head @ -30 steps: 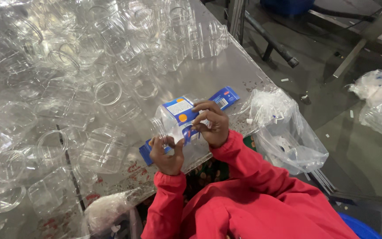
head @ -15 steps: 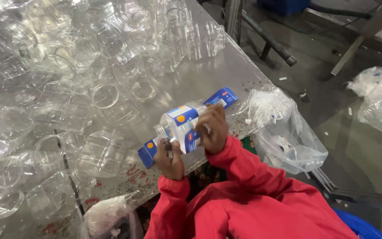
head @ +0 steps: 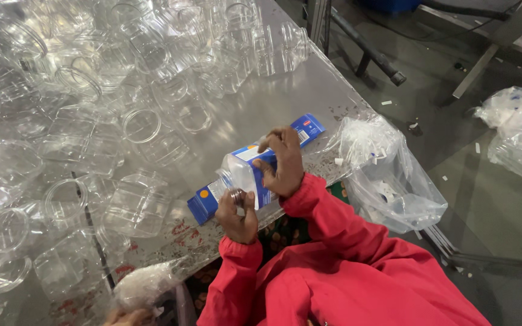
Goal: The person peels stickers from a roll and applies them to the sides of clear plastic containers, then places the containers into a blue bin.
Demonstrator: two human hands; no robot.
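Both hands, left hand (head: 237, 211) and right hand (head: 282, 163), clasp a light, thin-walled clear jar (head: 243, 175) over its label strip (head: 255, 172) near the surface's (head: 285, 102) front edge; it looks crushable, best held by the sides.

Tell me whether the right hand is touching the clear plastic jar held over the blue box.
Touching. The head view shows the right hand pressed flat against the side of the clear plastic jar, fingers spread over its label, while the left hand grips its lower end above the blue box.

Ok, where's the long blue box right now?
In the head view, the long blue box lies on the metal table near its front edge, partly behind the clear jar held by both hands.
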